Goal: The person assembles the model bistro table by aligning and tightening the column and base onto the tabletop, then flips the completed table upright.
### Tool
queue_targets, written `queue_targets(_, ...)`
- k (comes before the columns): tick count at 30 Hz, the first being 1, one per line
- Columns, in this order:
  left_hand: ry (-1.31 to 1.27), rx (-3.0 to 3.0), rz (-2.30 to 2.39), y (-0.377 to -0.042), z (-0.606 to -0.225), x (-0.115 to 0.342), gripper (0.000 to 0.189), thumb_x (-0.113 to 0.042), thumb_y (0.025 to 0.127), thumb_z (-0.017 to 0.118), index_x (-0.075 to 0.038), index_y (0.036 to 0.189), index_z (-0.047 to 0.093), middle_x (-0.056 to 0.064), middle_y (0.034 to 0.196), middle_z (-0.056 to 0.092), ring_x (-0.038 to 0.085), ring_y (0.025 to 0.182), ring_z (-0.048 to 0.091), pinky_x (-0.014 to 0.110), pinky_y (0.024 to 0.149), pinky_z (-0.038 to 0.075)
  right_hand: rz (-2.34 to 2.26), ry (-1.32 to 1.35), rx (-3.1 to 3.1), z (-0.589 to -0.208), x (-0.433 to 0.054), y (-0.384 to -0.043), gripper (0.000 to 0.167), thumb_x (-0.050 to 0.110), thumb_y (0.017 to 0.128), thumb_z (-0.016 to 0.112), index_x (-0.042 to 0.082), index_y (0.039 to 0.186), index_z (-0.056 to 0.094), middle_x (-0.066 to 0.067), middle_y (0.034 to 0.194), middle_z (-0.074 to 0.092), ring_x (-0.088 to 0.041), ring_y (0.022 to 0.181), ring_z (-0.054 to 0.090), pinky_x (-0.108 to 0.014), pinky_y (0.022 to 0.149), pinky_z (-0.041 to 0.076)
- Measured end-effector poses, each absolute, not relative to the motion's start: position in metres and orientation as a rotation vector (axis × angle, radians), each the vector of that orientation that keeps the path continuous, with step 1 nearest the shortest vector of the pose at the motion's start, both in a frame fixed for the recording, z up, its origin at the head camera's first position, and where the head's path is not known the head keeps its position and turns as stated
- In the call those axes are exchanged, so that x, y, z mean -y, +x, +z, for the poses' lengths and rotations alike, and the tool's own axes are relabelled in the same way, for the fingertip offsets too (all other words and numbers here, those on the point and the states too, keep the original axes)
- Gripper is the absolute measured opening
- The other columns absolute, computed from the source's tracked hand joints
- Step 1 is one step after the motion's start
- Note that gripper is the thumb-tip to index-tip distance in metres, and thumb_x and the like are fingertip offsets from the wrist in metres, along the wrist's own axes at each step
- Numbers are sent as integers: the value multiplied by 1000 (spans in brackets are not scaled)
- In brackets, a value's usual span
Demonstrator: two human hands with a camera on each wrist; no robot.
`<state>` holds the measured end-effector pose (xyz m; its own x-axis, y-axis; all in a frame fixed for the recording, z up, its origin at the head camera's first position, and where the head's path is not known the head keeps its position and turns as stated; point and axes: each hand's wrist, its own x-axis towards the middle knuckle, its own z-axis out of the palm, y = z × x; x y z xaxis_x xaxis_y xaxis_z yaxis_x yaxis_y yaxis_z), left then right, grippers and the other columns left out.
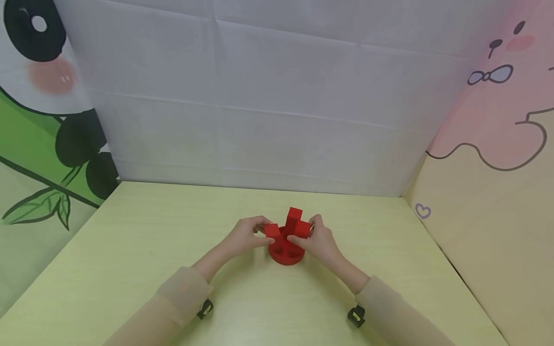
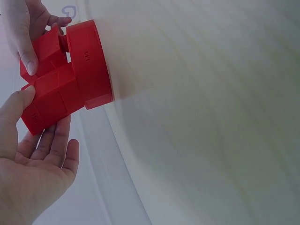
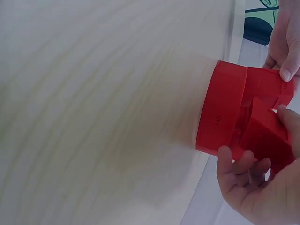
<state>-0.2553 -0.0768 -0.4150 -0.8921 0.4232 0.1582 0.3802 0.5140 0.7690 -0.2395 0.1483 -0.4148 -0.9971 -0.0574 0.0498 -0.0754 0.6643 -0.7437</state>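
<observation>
A round red holder (image 1: 286, 260) with open compartments stands on the table, and several red blocks rise from it. My left hand (image 1: 244, 237) pinches the left red block (image 1: 272, 230) between thumb and fingers; the left wrist view shows the thumb on one face of this block (image 2: 51, 101) and fingers against another. On the other side, my right hand (image 1: 322, 244) grips the right red block (image 1: 303, 229). Behind and between them a taller red block (image 1: 294, 216) sticks up, apparently untouched. In the right wrist view, the gripped block (image 3: 265, 133) leans outward from the holder (image 3: 222, 110).
The pale wood-grain table (image 1: 164, 230) extends around the holder. A white cloth wall (image 1: 277, 120) closes the back. Cartoon-printed panels stand at the left (image 1: 26, 125) and right (image 1: 497, 192). Small black devices (image 1: 356, 316) hang at both sleeve cuffs.
</observation>
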Motion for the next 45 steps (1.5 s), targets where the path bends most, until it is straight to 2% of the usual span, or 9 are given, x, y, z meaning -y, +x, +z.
queue_targets(4,698,-2699,1336,-256,-415,77,33,-18,80,75,-12,111,65,-5,95,67,20,93,62,38,87,48,1197,128,2879,-414,-151,-240,66,39,73,80,9,116,40,-8,75,53,-16,58,46,-26,50,38)
queue_targets(9,681,-2694,1338,-258,-418,77,33,-20,80,75,-13,110,65,-6,95,67,17,92,62,35,86,48,1194,332,2805,-412,-164,-241,76,34,74,80,14,134,38,-9,103,54,-24,81,54,-31,63,46)
queue_targets(12,684,-2689,1347,-258,-419,78,33,-21,80,74,-13,110,65,-6,94,67,16,92,62,37,86,48,1189,571,2721,-411,-176,-244,69,27,79,76,15,137,40,-6,121,51,-27,98,53,-41,75,50)
queue_targets(15,679,-2681,1354,-258,-420,78,33,-20,80,75,-12,110,65,-6,94,67,16,91,62,39,86,49,1144,835,2648,-411,-187,-249,58,18,84,71,14,136,44,-4,132,48,-24,106,52,-48,80,50)
queue_targets(21,683,-2675,1366,-258,-420,78,33,-21,80,75,-13,110,65,-6,94,67,15,90,62,39,86,49,1022,1191,2592,-410,-197,-254,50,3,89,58,15,137,48,-3,140,47,-23,123,45,-43,82,51)
queue_targets(29,677,-2669,1370,-257,-420,78,33,-21,80,75,-13,111,65,-5,95,67,21,93,62,39,86,49,991,1270,2669,-406,-197,-255,42,5,92,56,13,133,52,-2,139,49,-23,128,45,-48,92,48)
queue_targets(32,672,-2670,1375,-258,-420,78,33,-20,80,75,-12,111,65,-5,95,66,20,93,62,40,86,49,985,1229,2677,-405,-198,-254,41,10,92,59,14,132,53,-2,134,52,-21,120,51,-47,91,49)
queue_targets(38,677,-2665,1384,-257,-418,77,33,-19,80,75,-12,110,65,-5,94,67,19,92,62,39,86,49,971,1101,2660,-408,-199,-254,38,16,86,69,13,123,60,-2,121,59,-16,104,57,-36,82,53)
queue_targets(45,691,-2681,1385,-258,-420,78,33,-18,80,75,-11,110,65,-5,94,67,15,89,62,36,84,49,984,910,2683,-411,-193,-251,33,21,79,77,15,109,64,9,98,62,-9,90,57,-40,79,52)
